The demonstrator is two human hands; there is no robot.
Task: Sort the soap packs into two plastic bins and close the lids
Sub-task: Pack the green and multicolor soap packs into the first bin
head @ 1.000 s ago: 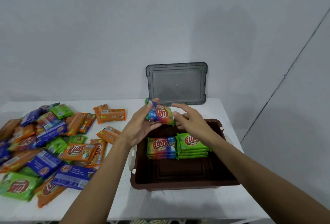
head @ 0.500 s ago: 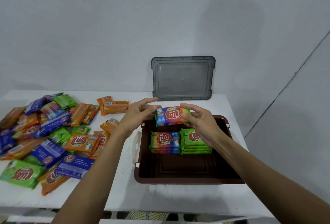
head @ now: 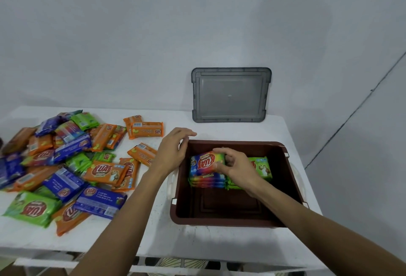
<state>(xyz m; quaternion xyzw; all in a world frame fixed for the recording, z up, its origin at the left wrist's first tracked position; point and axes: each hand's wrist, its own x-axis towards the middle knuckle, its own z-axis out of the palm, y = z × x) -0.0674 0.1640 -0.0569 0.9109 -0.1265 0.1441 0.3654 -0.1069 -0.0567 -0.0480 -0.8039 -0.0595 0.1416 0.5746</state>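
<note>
White table (head: 219, 240) against plain grey wall (head: 153, 34). Right hand (head: 238, 167) pinching rainbow soap pack (head: 205, 163) in brown bin (head: 219, 220); left hand (head: 173, 150) loose, empty.

Dim, even light; wide-angle edge distortion

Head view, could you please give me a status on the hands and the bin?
Right hand grips rainbow pack over rainbow stack in bin. Left hand open at bin's rim. Lid off, leaning on wall.
</note>
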